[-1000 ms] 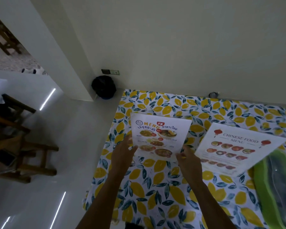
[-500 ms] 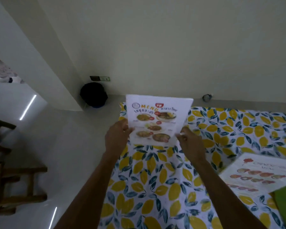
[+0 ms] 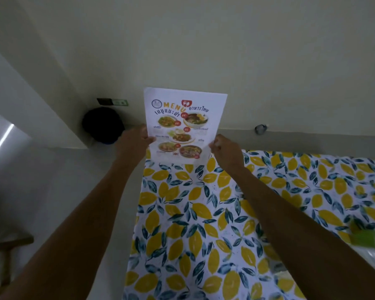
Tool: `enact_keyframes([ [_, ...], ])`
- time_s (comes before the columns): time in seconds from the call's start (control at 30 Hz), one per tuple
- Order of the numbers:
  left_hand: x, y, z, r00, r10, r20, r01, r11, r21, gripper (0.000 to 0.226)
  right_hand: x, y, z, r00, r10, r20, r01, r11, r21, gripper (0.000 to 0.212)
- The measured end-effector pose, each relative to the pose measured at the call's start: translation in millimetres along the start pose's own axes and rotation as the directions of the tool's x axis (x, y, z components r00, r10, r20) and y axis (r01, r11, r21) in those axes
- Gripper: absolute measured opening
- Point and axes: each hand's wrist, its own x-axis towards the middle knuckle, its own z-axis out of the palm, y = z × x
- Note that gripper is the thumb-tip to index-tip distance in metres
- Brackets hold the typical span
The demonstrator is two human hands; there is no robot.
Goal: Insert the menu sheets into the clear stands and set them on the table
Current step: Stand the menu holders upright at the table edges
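Observation:
A white menu sheet [image 3: 184, 124] printed with food photos and the word MENU is held upright in the air above the far left corner of the table. My left hand [image 3: 134, 141] pinches its lower left edge. My right hand [image 3: 225, 150] pinches its lower right edge. The table [image 3: 204, 224] carries a cloth patterned with yellow lemons and dark leaves. No clear stand shows distinctly; only a blurred green and clear shape [image 3: 370, 241] sits at the right edge.
A black round object [image 3: 103, 124] stands on the floor by the wall corner. A wall socket [image 3: 113, 102] is above it. A small grey item [image 3: 260, 128] lies at the wall base. Wooden furniture [image 3: 7, 245] is at the lower left.
Both hands lifted the menu sheet off the tablecloth and raised it upright. The view tilted up and left, so the second menu on the right slid out of sight.

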Motion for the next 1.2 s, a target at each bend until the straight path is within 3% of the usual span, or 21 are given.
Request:
enact_keyframes([
  [0.13, 11.3, -23.4, 15.2, 0.999, -0.028, 0.026, 0.028, 1.0, -0.002, 0.039, 7.5, 0.9, 18.5, 1.0, -0.003, 0.024, 0.003, 1.0, 0.004, 0.024],
  [0.33, 15.1, -26.4, 21.6, 0.999, -0.002, 0.04, 0.004, 0.999, -0.045, 0.028, 6.9, 6.0, 33.0, 0.999, 0.0, -0.032, 0.0, 1.0, -0.009, 0.025],
  [0.5, 18.7, -29.7, 20.0, 0.999, 0.015, 0.052, -0.013, 1.0, -0.029, 0.041, 6.5, 5.8, 31.5, 1.0, 0.014, -0.019, -0.014, 0.999, -0.037, 0.026],
  [0.7, 17.8, -36.0, 26.8, 0.996, 0.002, 0.085, -0.001, 1.0, -0.002, 0.031, 7.3, 2.1, 31.7, 1.0, 0.027, 0.001, -0.027, 0.998, -0.049, 0.025],
  [1.03, -7.6, -33.1, 27.4, 0.998, -0.044, 0.05, 0.038, 0.992, 0.117, 0.045, -25.6, 3.2, 15.3, 0.993, 0.1, 0.06, -0.094, 0.991, -0.095, 0.046],
  [1.2, -46.6, -15.4, 28.4, 0.999, -0.021, 0.043, 0.018, 0.998, 0.053, 0.049, -61.9, 7.2, 0.1, 0.994, 0.101, 0.039, -0.098, 0.992, -0.077, 0.045],
])
